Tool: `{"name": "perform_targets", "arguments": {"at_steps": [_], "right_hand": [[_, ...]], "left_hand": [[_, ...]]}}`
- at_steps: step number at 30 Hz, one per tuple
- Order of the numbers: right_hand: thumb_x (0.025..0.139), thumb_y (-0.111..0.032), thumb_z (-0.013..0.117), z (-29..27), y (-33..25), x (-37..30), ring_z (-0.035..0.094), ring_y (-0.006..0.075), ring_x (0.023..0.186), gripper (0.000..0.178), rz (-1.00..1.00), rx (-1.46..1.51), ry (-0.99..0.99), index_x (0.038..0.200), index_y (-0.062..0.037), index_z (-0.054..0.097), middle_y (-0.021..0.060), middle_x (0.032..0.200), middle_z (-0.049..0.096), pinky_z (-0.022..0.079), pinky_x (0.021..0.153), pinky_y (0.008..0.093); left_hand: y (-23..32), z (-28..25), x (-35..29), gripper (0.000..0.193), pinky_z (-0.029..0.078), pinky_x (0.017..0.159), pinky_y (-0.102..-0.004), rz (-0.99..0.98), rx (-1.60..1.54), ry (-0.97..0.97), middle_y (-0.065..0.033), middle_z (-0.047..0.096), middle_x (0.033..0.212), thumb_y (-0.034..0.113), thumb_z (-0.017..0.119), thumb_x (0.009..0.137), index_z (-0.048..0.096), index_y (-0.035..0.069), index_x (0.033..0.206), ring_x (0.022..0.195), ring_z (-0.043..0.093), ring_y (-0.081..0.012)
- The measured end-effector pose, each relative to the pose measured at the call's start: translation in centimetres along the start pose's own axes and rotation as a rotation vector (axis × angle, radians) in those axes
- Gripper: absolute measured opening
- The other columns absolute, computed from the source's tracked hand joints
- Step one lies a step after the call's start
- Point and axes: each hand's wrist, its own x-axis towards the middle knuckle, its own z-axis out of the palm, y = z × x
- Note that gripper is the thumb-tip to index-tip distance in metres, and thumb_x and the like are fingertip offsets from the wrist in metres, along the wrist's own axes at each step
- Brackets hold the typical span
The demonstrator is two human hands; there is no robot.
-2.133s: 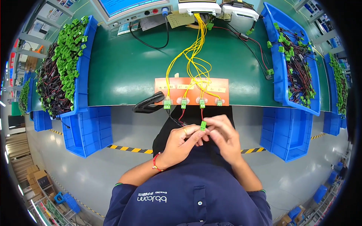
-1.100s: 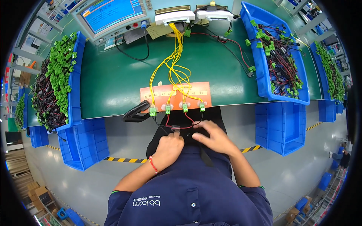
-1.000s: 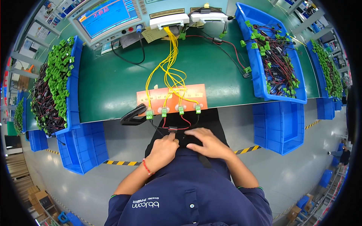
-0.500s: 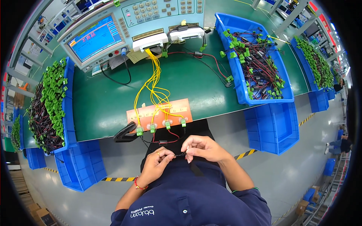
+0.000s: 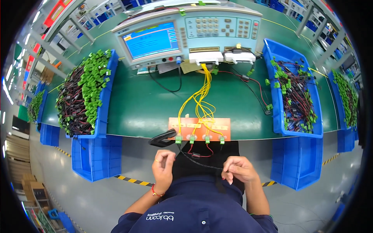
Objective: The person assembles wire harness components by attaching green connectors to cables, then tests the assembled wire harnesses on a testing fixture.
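My right hand (image 5: pixel 240 169) pinches the free end of a thin black cable (image 5: pixel 202 164) in front of my waist. From there the cable runs up and left to the leftmost green connector (image 5: pixel 178 139) on an orange board (image 5: pixel 175 123) at the table's front edge. My left hand (image 5: pixel 163 167) is raised apart from the cable, its fingers curled loosely and nothing visible in them. Just above it, a black lever handle (image 5: pixel 162 138) juts out beside the board. A red and black lead (image 5: pixel 196 155) hangs from the middle connectors. Yellow wires (image 5: pixel 202 95) rise behind.
A tester with a blue screen (image 5: pixel 151 42) stands at the back of the green table (image 5: pixel 147 112). Blue bins of green-ended leads sit left (image 5: pixel 107 99) and right (image 5: pixel 278 108). Lower blue bins (image 5: pixel 97 159) hang at the front edge on both sides.
My left hand has let go of the cable and moved up towards the lever handle. My right hand keeps the cable end, farther from the left. Red lettering has gone from the screen; the view has shifted.
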Motion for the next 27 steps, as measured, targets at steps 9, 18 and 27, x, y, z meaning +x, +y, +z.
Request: {"name": "perform_targets", "arguments": {"at_steps": [9,18,27], "right_hand": [[0.092,-0.017,0.063,1.8,0.5,3.8,0.055,0.0280,0.114,0.037,-0.222,-1.160,0.238,0.125,-0.0002,0.056,0.0160,0.119,0.058,0.041,0.099,0.0361],[0.104,-0.028,0.046,3.6,1.5,5.2,0.033,0.0064,0.050,0.030,0.108,0.024,0.211,0.106,-0.0008,0.059,-0.0060,0.058,0.034,0.039,0.055,0.0256],[0.091,-0.023,0.069,2.9,-13.5,-1.1,0.066,0.0195,0.087,0.035,-0.081,-1.340,-0.282,0.118,-0.0019,0.063,0.0086,0.095,0.067,0.053,0.083,0.0325]], "left_hand": [[1.2,2.4,2.9,0.029,0.047,0.084,-0.0289,-0.439,-0.495,-0.272,-0.0090,0.066,0.095,0.025,0.048,0.103,0.061,-0.001,0.108,0.089,0.062,-0.0154],[2.1,2.6,2.6,0.023,0.021,0.045,-0.0221,-0.700,-0.784,-0.407,0.0075,0.029,0.059,0.024,0.048,0.103,0.055,0.003,0.096,0.048,0.024,-0.0037],[3.2,-0.5,0.0,0.020,0.024,0.050,-0.0240,-0.682,-0.576,-0.673,0.0056,0.039,0.057,0.012,0.053,0.099,0.061,-0.005,0.102,0.049,0.029,-0.0034]]}}
